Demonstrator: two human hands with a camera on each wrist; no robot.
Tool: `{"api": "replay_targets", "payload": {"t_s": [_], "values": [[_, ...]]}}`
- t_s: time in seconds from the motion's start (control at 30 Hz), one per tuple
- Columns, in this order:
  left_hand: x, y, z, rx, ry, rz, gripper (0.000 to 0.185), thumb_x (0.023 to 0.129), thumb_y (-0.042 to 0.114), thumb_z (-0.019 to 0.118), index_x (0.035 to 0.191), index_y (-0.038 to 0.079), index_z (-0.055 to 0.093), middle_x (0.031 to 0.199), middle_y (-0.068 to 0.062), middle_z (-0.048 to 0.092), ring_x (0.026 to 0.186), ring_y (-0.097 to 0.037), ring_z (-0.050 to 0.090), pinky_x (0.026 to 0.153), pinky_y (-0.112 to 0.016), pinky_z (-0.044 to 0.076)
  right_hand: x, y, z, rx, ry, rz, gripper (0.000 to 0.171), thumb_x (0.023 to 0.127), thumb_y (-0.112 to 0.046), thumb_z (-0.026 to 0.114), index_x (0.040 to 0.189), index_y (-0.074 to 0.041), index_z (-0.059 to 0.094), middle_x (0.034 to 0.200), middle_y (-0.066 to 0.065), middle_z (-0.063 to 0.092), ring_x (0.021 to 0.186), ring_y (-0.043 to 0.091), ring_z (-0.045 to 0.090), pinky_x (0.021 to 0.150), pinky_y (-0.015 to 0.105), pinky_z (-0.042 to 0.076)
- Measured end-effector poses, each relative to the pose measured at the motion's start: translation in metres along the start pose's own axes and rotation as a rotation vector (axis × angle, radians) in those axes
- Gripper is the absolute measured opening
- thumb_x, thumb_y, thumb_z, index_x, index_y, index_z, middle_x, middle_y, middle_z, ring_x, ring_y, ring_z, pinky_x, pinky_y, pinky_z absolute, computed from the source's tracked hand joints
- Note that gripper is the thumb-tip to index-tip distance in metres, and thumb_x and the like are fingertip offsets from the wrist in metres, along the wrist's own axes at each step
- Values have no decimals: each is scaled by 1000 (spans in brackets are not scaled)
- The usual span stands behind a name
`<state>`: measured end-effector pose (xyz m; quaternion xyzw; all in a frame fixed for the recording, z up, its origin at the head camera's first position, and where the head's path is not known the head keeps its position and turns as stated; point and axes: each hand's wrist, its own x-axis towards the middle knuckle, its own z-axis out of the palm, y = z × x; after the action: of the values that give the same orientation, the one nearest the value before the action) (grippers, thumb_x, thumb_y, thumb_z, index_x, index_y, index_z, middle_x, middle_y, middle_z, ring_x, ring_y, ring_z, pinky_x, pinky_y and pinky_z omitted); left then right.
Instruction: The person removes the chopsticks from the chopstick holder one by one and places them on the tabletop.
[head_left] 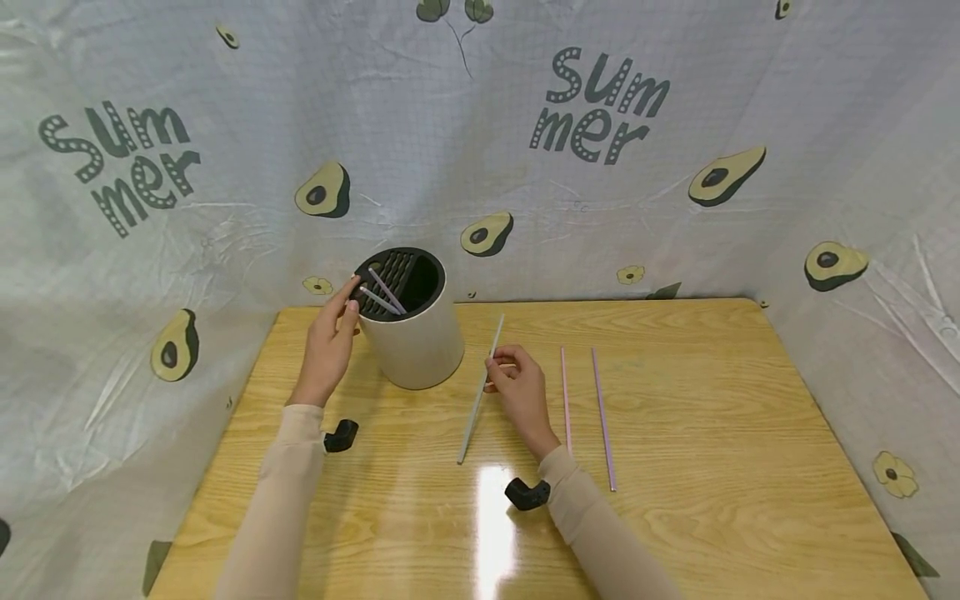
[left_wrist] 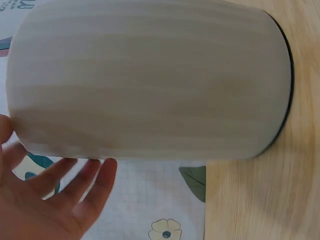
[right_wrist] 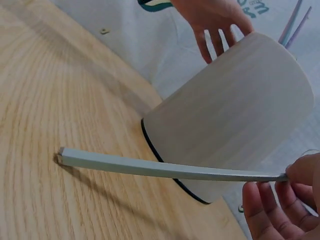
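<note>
"First, the item in hand?"
"One grey-green stick [head_left: 477, 404], centre of the head view. Long axis steep: upper end to the right, lower end to lower left. Whether that end touches the worktop [head_left: 697, 400]: cannot tell."

"Nearest vessel?"
"One pale holder [head_left: 417, 350], upright, to the upper left of the right hand [head_left: 521, 392], well apart from its fingers. Left hand [head_left: 327, 346] is the nearer."

"Fingers?"
"Right: thumb and fingers pinching the grey-green stick, nearer its upper end. Left: fingers loosely spread, touching the holder's side by the rim, not curled round it."

"Remainder?"
"Leaning in the holder's top: one lilac stick [head_left: 386, 290], one whitish stick [head_left: 380, 300]. On the worktop, right of the right hand: one pink stick [head_left: 566, 400], lower end hidden by the sleeve [head_left: 600, 529]; one purple stick [head_left: 603, 417], beside it, roughly parallel."
</note>
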<state>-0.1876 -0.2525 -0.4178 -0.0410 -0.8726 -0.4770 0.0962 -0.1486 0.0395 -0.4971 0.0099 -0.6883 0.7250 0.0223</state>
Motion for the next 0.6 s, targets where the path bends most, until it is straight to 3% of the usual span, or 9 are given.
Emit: {"api": "replay_targets", "payload": {"t_s": [0.1,0.27,0.47,0.6], "values": [[-1,-3,0,68,18,90,51,114,41,38,161,25,41,172,-7,31,154,-37,36,113,-66,43,1,2,-2,-23,25,47,23,103,-11,66,121,3,64,110,21,66,83,33,72,76,51,64],[-2,-7,0,234,116,297,42,113,25,46,150,9,57,168,-10,38,148,-38,42,115,-61,41,3,2,-3,-93,76,103,25,102,-9,65,122,6,64,106,20,68,75,29,73,71,50,64],[-1,-11,0,356,185,499,39,106,12,59,143,4,63,157,-15,53,145,-41,45,125,-56,31,4,-1,-4,-190,64,156,26,102,-10,64,124,6,64,103,16,68,73,25,72,70,51,65],[0,-12,-1,390,187,596,37,102,10,64,139,5,66,150,-16,60,141,-39,51,125,-49,34,4,-1,-4,-348,46,150,24,102,-13,64,121,2,69,101,14,72,67,23,70,59,36,62]]}}
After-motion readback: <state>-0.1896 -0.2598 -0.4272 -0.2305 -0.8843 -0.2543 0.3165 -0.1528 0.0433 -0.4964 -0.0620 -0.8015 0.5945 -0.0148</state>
